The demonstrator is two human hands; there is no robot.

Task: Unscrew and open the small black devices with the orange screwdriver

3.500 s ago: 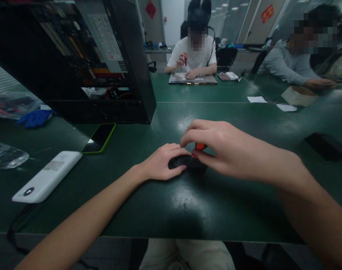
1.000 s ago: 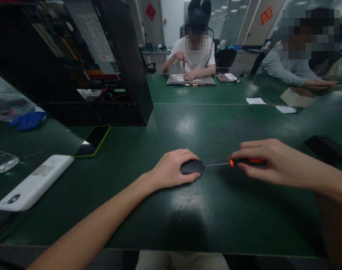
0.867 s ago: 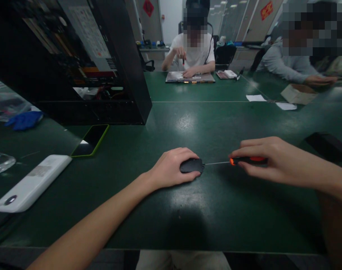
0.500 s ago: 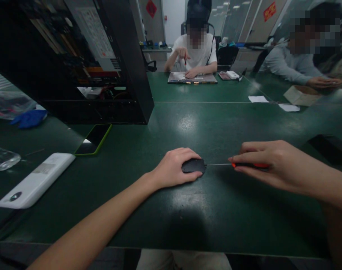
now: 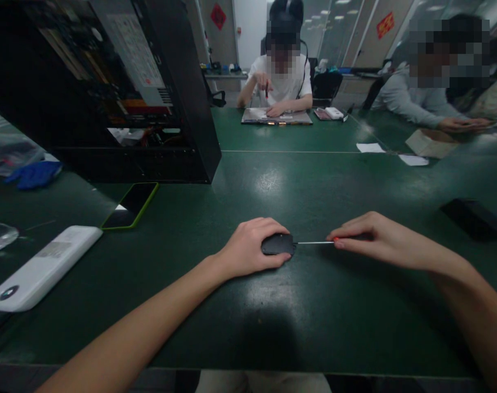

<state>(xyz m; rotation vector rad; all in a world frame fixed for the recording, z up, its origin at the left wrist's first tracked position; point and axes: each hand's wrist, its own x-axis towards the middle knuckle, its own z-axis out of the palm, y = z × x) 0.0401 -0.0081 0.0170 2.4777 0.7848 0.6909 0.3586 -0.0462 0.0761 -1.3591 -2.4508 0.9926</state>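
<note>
My left hand [image 5: 254, 245] is closed around a small black computer mouse [image 5: 277, 244] lying on the green table [image 5: 215, 316]. Its fingers wrap the far side and the thumb presses the near side. My right hand [image 5: 369, 240] grips a screwdriver [image 5: 313, 242] by its red and black handle, most of which the fingers hide. The thin metal shaft lies nearly level and points left, and its tip meets the right end of the mouse. Whether the tip sits inside a gap there, I cannot tell.
An open black computer case [image 5: 150, 164] stands at the far left. A green-edged phone [image 5: 131, 206] and a white power-bank-like device [image 5: 47, 267] lie left of my arm. A black object [image 5: 475, 218] rests at the right. Across the table, a person [image 5: 281, 82] works on a flat panel [image 5: 276, 117].
My right hand has turned and its wrist has bent, so the handle is more covered. The mouse and left hand stay together, and the whole view has shifted slightly.
</note>
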